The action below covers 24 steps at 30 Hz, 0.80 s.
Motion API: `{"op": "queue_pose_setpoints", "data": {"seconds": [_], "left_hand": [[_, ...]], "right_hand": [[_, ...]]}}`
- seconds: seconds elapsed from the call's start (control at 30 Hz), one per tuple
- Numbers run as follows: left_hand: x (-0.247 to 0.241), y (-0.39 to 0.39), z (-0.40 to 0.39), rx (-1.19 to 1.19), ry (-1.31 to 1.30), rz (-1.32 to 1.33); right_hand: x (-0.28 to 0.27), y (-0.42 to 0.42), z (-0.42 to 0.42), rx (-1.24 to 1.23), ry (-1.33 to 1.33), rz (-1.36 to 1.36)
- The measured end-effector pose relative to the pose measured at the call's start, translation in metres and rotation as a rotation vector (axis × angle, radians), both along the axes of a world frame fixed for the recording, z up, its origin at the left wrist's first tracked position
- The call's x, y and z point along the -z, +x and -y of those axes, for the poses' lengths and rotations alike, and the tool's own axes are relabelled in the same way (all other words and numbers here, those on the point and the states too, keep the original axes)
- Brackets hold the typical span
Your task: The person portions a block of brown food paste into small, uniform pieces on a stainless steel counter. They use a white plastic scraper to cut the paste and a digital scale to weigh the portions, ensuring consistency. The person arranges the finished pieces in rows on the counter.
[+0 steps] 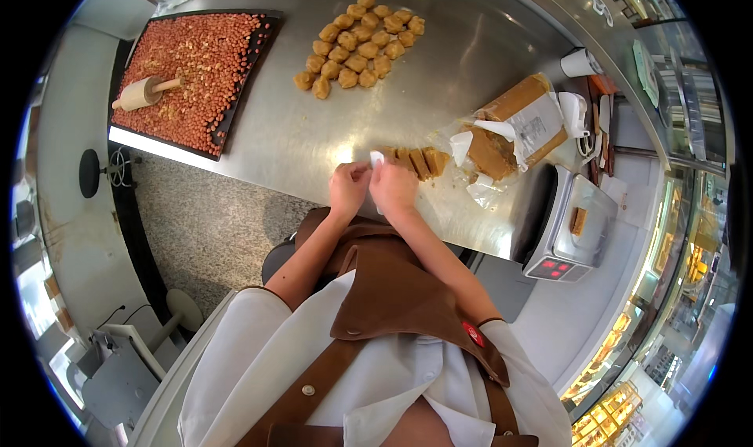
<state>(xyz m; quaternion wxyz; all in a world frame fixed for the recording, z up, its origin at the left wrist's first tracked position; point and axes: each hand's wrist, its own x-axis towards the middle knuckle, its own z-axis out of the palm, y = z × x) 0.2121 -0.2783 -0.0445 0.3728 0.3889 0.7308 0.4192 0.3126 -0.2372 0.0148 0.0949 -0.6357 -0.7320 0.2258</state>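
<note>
Both hands meet at the near edge of the steel worktop. My left hand (pixel 348 189) and my right hand (pixel 395 187) have their fingers on a small white piece (pixel 377 157), perhaps paper or cloth; a strip of it shows below, between the hands. Just right of the fingers lie cut slices of a brown paste block (pixel 425 162). Farther right, a larger brown block (pixel 493 153) sits in torn clear wrapping with a white label. Many rounded brown lumps (pixel 357 62) stand in a cluster on the worktop beyond my hands.
At the left, a black tray (pixel 230 114) holds reddish peanuts, with a wooden rolling pin (pixel 141 94) on them. A digital scale (pixel 582 223) at the right carries a small brown piece (pixel 578 221). Behind it are a white tool (pixel 573 114), knives and a white cup (pixel 581 63).
</note>
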Motion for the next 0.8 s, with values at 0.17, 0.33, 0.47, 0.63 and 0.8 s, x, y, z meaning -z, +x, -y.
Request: {"op": "queue_pose_setpoints", "data": {"seconds": [0.17, 0.33, 0.47, 0.63, 0.8], "left_hand": [[-0.004, 0.000, -0.003, 0.004, -0.054, 0.047], [-0.013, 0.004, -0.003, -0.015, 0.058, -0.095], [0.019, 0.005, 0.007, -0.031, 0.072, -0.002], [0.014, -0.015, 0.007, 0.073, 0.045, 0.241], [-0.026, -0.014, -0.009, 0.000, 0.044, 0.335]], "right_hand": [[0.007, -0.006, 0.000, -0.023, -0.019, 0.044], [0.028, 0.022, -0.011, -0.041, -0.054, -0.216], [0.052, 0.040, 0.000, -0.028, -0.144, -0.371], [0.016, 0.036, 0.002, -0.023, -0.131, -0.321], [0.002, 0.046, -0.004, 0.051, -0.030, -0.387]]}}
